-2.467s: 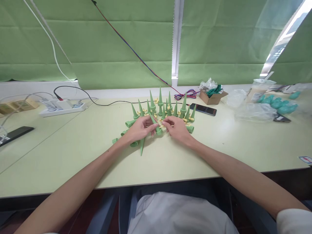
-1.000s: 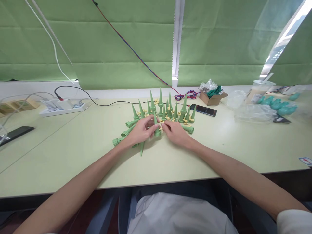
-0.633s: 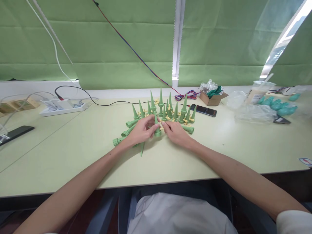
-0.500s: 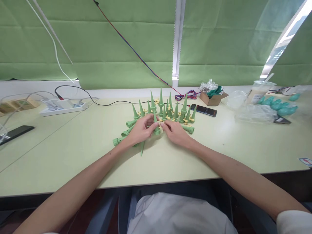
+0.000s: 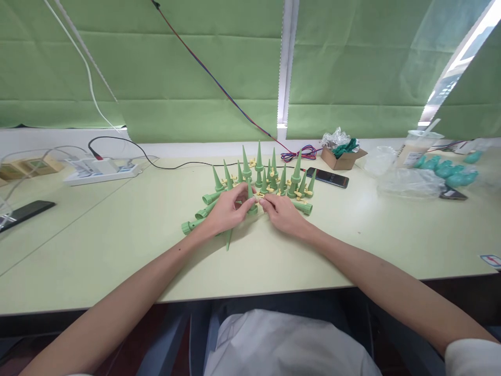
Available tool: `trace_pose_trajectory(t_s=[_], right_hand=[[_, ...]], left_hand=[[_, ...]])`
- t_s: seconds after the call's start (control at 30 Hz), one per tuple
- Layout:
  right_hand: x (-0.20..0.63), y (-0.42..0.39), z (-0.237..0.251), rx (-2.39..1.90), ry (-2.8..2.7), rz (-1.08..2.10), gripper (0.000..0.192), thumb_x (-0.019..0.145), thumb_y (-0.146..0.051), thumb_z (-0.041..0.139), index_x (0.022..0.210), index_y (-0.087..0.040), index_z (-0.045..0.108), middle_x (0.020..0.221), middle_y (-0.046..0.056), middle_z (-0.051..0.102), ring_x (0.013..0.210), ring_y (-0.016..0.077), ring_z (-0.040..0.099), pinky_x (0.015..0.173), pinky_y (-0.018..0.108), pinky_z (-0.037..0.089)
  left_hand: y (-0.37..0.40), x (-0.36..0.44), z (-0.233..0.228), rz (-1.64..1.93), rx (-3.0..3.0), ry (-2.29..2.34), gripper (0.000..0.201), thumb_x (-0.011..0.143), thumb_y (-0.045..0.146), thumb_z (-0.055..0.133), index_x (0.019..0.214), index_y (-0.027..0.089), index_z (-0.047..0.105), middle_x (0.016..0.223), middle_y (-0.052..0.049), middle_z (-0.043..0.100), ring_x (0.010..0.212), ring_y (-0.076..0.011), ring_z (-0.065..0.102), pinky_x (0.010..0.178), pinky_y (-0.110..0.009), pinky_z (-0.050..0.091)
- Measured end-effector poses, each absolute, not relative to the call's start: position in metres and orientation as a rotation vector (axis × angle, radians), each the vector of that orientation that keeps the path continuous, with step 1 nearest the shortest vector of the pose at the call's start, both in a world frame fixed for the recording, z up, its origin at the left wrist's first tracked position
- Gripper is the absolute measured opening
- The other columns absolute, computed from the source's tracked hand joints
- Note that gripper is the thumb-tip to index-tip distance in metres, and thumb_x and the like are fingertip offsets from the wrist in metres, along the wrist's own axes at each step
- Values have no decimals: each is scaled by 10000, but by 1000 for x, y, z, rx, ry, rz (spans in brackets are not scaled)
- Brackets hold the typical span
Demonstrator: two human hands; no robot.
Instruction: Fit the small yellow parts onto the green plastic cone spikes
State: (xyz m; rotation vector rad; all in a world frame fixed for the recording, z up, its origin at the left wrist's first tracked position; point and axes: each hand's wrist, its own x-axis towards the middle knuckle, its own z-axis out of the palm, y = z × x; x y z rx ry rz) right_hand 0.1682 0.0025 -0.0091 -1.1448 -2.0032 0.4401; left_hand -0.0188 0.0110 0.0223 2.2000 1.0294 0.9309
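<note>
My left hand (image 5: pixel 230 210) is closed around a green plastic watering spike (image 5: pixel 253 210), keeping it upright with its tip up just above the table. Opposite it, my right hand (image 5: pixel 285 213) pinches a small yellow valve (image 5: pixel 260 198) at the side of that spike; the fingertips hide most of the piece. Behind both hands stands a cluster of similar green spikes (image 5: pixel 259 163), several with yellow valves (image 5: pixel 299 194) at their bases. More green spikes (image 5: pixel 188 226) lie on their sides by my left wrist, partly covered by the hand.
A phone (image 5: pixel 327 177) and a small cardboard box (image 5: pixel 342 159) with green items and clear plastic are behind on the right. Farther right are a drink cup (image 5: pixel 417 149) and a plastic bag (image 5: pixel 410 183). A power strip (image 5: pixel 102 175) and another phone (image 5: pixel 26 214) sit left.
Both hands stay almost in place, the spike and valve between them. The left fingers have shifted slightly around the spike, and the view has moved a touch.
</note>
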Motion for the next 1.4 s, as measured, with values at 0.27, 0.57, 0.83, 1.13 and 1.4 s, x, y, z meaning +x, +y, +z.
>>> trace_pose_trajectory(t_s=[0.27,0.57,0.83,1.13,1.4], right_hand=[[167,3,-10,-1165,-1985,428,421,1026,-323,346,619,-215,332,566,-18,429,536,138,356,576,299,244],[169,3,-5,-1220,-1803,448,398,1016,-356,353,647,-214,399,595,-15,475,572,145,436,600,289,301],[169,0,-4,-1145,-1692,451,334,1004,-360,392,705,-215,422,632,-28,498,579,129,456,597,268,328],[168,-2,-4,-999,-1697,529,259,990,-383,428,805,-211,484,685,-25,546,535,113,472,581,265,350],[168,-3,-6,-912,-1729,514,214,990,-354,437,865,-209,531,736,-4,588,583,125,496,592,265,373]], left_hand=[[10,-19,22,937,2315,1019,231,883,322,541,1061,179,578,864,-40,644,746,-168,623,679,-284,547],[8,-15,20,1062,2278,933,328,820,161,523,1141,193,579,1147,-72,630,869,-164,671,705,-275,594],[8,-13,22,1195,2040,1067,272,948,436,506,876,178,554,767,-13,605,614,-128,603,554,-242,518],[7,-12,29,933,1778,1035,654,961,634,327,598,148,573,525,-35,557,417,-122,514,407,-248,398],[8,-13,27,766,1572,893,755,944,685,278,626,109,647,563,-93,614,412,-125,537,389,-234,397]])
